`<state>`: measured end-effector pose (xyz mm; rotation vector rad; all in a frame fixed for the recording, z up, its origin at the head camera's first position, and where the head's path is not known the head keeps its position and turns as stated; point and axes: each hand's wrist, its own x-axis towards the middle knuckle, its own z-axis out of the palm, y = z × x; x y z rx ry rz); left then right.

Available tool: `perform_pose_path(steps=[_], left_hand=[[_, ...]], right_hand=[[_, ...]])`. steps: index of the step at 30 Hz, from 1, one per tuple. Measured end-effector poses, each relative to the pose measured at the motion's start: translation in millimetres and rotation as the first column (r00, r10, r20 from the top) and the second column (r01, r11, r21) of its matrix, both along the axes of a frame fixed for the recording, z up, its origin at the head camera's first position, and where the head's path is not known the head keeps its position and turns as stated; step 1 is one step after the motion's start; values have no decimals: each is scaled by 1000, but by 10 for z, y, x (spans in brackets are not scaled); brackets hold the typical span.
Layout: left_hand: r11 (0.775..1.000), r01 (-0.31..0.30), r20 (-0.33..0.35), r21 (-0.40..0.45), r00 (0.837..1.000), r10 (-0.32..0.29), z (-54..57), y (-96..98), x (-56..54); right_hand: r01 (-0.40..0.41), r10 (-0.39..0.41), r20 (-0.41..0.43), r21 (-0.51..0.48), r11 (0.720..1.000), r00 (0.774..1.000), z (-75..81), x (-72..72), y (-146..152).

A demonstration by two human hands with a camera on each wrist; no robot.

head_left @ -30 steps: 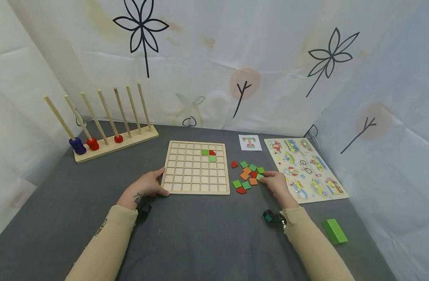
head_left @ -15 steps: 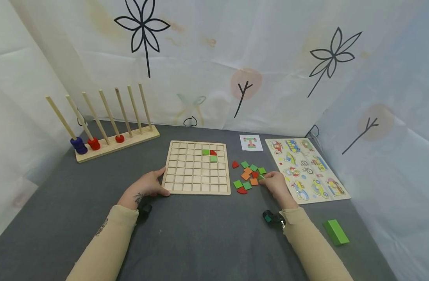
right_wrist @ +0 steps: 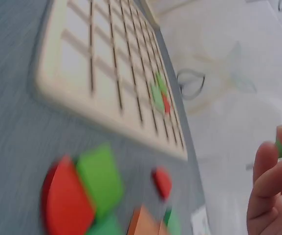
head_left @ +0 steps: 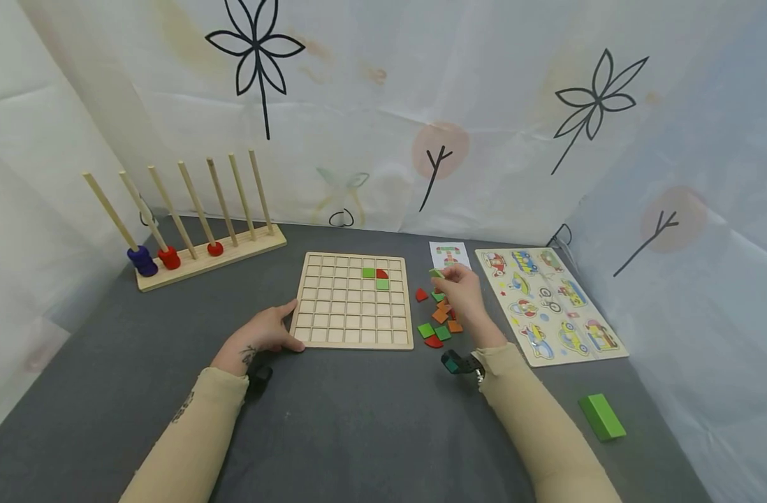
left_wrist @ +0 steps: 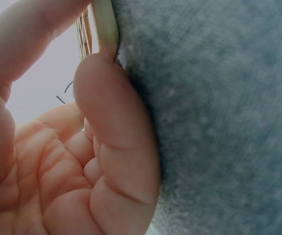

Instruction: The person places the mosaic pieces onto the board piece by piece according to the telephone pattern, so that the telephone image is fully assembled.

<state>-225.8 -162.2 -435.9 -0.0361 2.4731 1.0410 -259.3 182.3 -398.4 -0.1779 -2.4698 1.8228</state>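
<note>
My left hand (head_left: pixel 263 331) holds the near left corner of a wooden grid board (head_left: pixel 346 312), with thumb and index finger against its edges. Two green squares (head_left: pixel 369 273) and a red quarter-round tile (head_left: pixel 381 274) sit together in the board's upper right cells. My right hand (head_left: pixel 464 297) pinches a green square tile (head_left: pixel 436 273) between thumb and fingers, raised above the loose tiles. That pile, right of the board, has green squares (head_left: pixel 425 330), orange squares (head_left: pixel 455 326) and red quarter-rounds (head_left: pixel 433 341); my right hand hides part of it.
A white pattern card (head_left: pixel 448 249) lies behind my right hand, partly covered. To the right are a picture puzzle board (head_left: pixel 572 307) and a green block (head_left: pixel 602 417). A wooden peg stand (head_left: pixel 248 244) with blue and red rings stands at back left.
My right hand has picked the green tile from the pile's right side and moved up and left with it, over the pile. The left hand stays on the board.
</note>
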Motion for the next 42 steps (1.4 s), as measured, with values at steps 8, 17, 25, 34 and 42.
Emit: perform_pose_path(steps=[8, 17, 25, 34, 42], left_hand=[[1000, 6, -6, -7, 1000, -6, -21, 1, -9], [1000, 6, -5, -3, 1000, -6, -24, -8, -13], [1000, 4, -12, 5, 1000, -4, -33, -15, -17], [1000, -1, -12, 13, 1000, 1, -5, -21, -5], [1000, -3, -15, 6, 1000, 3, -23, -15, -13]], right_hand=[[-140, 134, -72, -85, 987, 988, 44, -272, -485], [-243, 239, -68, -54, 969, 969, -45, -523, -843], [-265, 265, 2, 29, 964, 964, -170, -667, -1044], [-282, 264, 100, 282, 917, 959, -266, -756, -1187], [-285, 249, 139, 424, 860, 959, -307, -763, -1251]])
